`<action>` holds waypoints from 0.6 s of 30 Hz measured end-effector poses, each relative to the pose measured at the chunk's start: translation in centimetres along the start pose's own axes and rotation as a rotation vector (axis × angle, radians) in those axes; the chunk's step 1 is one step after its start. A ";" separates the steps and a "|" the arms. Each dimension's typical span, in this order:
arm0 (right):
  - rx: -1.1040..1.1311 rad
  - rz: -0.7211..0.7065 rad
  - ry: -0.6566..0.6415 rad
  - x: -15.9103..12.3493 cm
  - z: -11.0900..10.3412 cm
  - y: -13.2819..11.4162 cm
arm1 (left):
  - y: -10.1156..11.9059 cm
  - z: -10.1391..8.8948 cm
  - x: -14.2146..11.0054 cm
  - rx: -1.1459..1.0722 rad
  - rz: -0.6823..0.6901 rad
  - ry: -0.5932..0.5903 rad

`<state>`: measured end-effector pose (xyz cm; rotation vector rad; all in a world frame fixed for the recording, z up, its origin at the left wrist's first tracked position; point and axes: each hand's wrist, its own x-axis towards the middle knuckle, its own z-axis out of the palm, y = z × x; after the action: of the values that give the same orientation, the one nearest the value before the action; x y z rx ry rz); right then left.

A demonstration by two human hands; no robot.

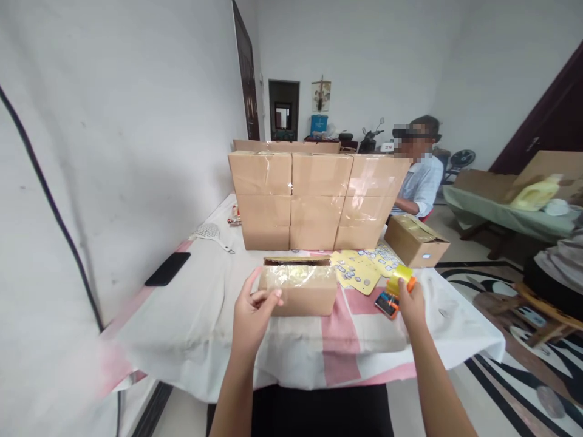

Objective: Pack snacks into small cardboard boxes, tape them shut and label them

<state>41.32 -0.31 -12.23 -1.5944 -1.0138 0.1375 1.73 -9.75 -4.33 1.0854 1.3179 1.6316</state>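
Note:
A small cardboard box [300,290] with shiny tape across its top lies on the table in front of me. My left hand [253,312] rests against its left end, thumb and index finger apart, the other fingers curled. My right hand [411,303] is closed on a tape dispenser [401,278] with a yellow roll and orange body, held above the table to the right of the box.
Stacked cardboard boxes [319,200] form a wall at the table's far side. Yellow label sheets [359,267], an orange and black object [387,303], another box [416,241], a black phone [167,269] and a white strainer [210,233] lie around. A person [421,176] sits behind the stack.

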 end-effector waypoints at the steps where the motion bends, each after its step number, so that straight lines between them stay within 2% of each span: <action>1: -0.058 0.002 0.079 -0.5 -0.5 -0.4 | 0.3 0.3 0.1 -0.020 0.001 -0.008; 3: -0.112 -0.059 0.239 -2.3 -1.0 -2.7 | 0.4 1.1 0.2 -0.036 0.022 -0.064; 4: -0.088 -0.147 0.262 -3.6 -1.0 -4.5 | 0.4 1.6 0.2 -0.026 0.036 -0.124; 5: -0.001 -0.251 0.152 -5.0 -0.8 -6.6 | 0.3 2.0 0.1 0.000 0.055 -0.196; 7: 0.192 -0.496 -0.374 -8.0 0.3 -11.2 | 0.0 2.8 -0.1 0.097 0.099 -0.335; 8: 0.244 -0.569 -0.559 -9.3 1.0 -13.4 | -0.2 3.2 -0.3 0.150 0.122 -0.380; 10: 0.289 -0.650 -0.649 -11.3 2.2 -16.8 | -0.7 3.5 -0.6 0.208 0.159 -0.420; 12: 0.316 -0.708 -0.637 -12.0 2.8 -18.6 | -1.6 3.4 -0.7 0.182 0.184 -0.416; 14: 0.364 -0.771 -0.595 -11.7 2.6 -19.3 | -2.8 2.8 -0.3 0.133 0.207 -0.347; 16: 0.466 -0.783 -0.448 -10.4 1.7 -19.6 | -4.0 1.9 0.5 0.133 0.245 -0.187; 18: 0.534 -0.716 -0.296 -8.6 0.7 -20.4 | -4.7 1.2 1.5 0.193 0.321 0.026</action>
<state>24.97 -6.70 1.22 -0.6815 -1.5667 0.1371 2.52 -7.12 -8.55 1.4581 1.3944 1.7787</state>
